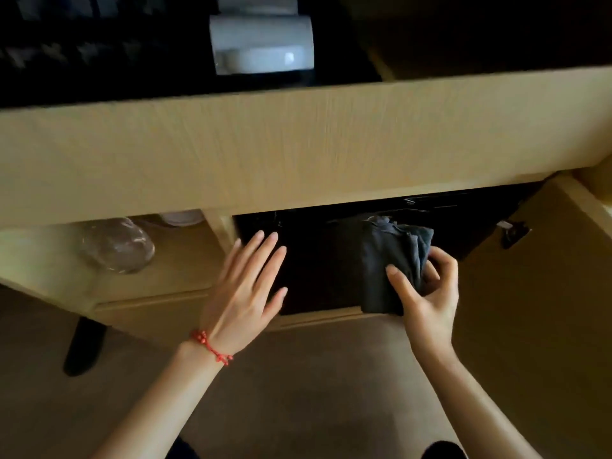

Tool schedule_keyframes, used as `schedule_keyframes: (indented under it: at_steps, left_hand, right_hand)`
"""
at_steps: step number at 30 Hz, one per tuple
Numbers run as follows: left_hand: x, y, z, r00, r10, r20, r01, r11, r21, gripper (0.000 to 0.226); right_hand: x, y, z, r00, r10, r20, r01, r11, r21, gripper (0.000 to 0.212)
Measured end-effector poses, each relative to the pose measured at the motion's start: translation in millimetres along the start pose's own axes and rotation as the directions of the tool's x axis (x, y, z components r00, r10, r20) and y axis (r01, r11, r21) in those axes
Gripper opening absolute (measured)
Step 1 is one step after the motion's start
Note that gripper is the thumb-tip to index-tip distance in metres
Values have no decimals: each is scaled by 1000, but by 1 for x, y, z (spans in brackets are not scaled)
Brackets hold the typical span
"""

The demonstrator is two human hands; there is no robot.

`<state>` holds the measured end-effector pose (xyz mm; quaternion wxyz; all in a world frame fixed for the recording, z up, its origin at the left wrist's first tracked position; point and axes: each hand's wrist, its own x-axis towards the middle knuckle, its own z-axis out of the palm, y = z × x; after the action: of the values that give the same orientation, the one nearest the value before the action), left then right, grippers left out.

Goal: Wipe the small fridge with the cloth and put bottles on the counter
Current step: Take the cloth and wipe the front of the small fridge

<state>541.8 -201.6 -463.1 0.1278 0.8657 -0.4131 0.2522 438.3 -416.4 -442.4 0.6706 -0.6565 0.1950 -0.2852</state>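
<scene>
The small black fridge (318,260) sits in a cabinet recess below the wooden counter (298,140). My left hand (246,289), with a red bracelet on the wrist, is spread flat against the fridge's left front, holding nothing. My right hand (427,299) grips a folded dark grey cloth (394,263) and holds it against the fridge's right front. A clear plastic bottle (116,245) lies on its side on the open shelf to the left of the fridge.
The wooden cabinet door (536,293) stands open at the right, with a metal hinge (513,231). A white appliance (261,41) stands on the dark surface above the counter. A white object (182,217) sits at the shelf's back. A black leg (84,346) stands on the floor at left.
</scene>
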Motion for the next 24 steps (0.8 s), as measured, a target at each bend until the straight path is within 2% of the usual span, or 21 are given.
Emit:
schedule_keyframes:
  at_steps: [3,7,11,15,19,24]
  left_hand:
    - [-10,-17,33,993,69,-98,-63,996,62,46]
    - [-22,-36,74,962,168,-216,-132,976,172,43]
    - [-28,-47,105,929,207,-307,-135,962,239,43]
    - [-28,-50,123,904,189,-384,-86,959,271,43]
    - [-29,-49,136,884,137,-448,-30,971,238,44]
    - [-33,-56,154,846,116,-520,40,959,280,47]
  right_hand:
    - [13,38,6,991,-132,5,132,991,11,52]
    - [28,90,15,935,-354,-2,354,935,-35,72]
    - [39,140,20,879,-476,-30,474,879,-58,56]
    - [45,164,31,789,-610,-72,605,792,-83,48]
    - [53,181,46,761,-631,-152,621,776,-111,41]
    - [58,194,65,743,-642,-187,617,766,-180,49]
